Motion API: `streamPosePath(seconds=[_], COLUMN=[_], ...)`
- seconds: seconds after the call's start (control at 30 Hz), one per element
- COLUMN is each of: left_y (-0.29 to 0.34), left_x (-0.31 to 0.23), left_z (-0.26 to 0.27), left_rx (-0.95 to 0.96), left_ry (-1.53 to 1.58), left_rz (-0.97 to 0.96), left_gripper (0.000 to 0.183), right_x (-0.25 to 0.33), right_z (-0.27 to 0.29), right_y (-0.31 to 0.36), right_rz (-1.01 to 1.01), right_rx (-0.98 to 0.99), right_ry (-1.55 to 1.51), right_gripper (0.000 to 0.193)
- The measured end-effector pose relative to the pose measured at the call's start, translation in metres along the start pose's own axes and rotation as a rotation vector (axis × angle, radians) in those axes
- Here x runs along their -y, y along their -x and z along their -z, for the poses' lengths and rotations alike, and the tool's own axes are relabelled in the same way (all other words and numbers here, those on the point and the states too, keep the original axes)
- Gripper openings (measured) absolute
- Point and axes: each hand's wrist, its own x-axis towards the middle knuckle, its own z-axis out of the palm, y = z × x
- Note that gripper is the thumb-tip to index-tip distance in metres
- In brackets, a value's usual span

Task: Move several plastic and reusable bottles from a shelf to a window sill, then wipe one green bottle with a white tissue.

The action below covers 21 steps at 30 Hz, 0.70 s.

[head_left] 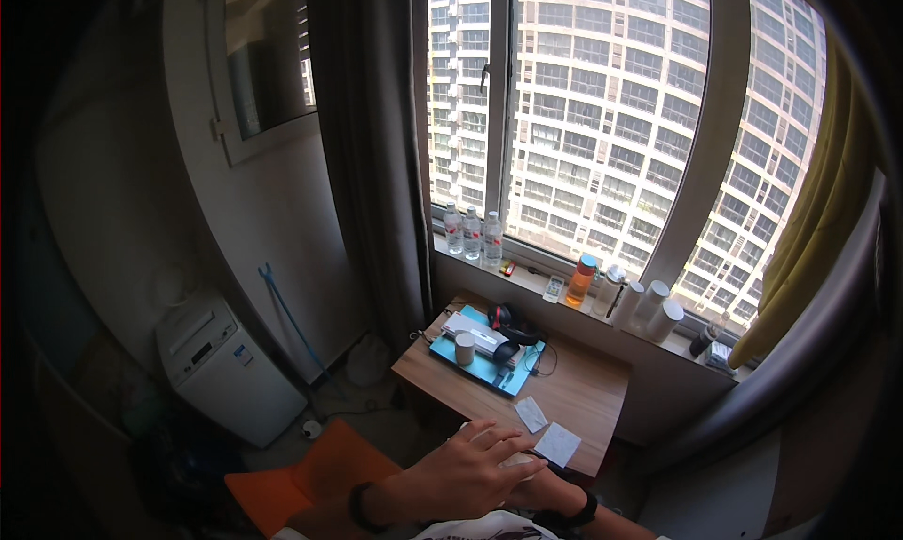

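The one head camera is looking down and forward from above, well back from the counter (583,389), facing the window (602,117).

Cup (465,348) on desk (583,389), bottles (472,233) behind on sill (536,278)

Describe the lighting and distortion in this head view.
Head view: daylight floods through the window, leaving the room's left side and the rim dark; the window frames bow outward from fisheye distortion; the left hand over the desk is dim but sharp.

Bright daylight through window (602,117), dim interior, dark vignetted corners; fisheye-bent edges
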Motion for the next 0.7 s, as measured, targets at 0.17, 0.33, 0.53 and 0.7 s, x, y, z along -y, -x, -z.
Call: streamPosePath(seconds=[0.17,0.33,0.53,0.7], left_y=[0.007,-0.003,-0.018,-0.032], left_x=[0.003,0.002,-0.008,-0.005], left_z=[0.003,-0.007,-0.037,-0.04], left_rx=[0.07,0.009,-0.203,-0.133], left_ry=[0.089,0.007,-0.142,-0.112], left_rz=[-0.074,-0.019,0.3,0.271], left_gripper=[0.043,0.042,0.039,0.038], right_x=[0.023,0.022,0.002,-0.01], right_z=[0.01,0.007,0.003,0.016], right_y=[-0.009,-0.012,-0.012,-0.003], right_rz=[0.191,-0.014,-0.059,-0.076], right_rx=[-0.029,-0.118,-0.233,-0.201], right_ry=[-0.118,-0.073,0.0,0.078], right_gripper=[0.036,0.04,0.05,0.055])
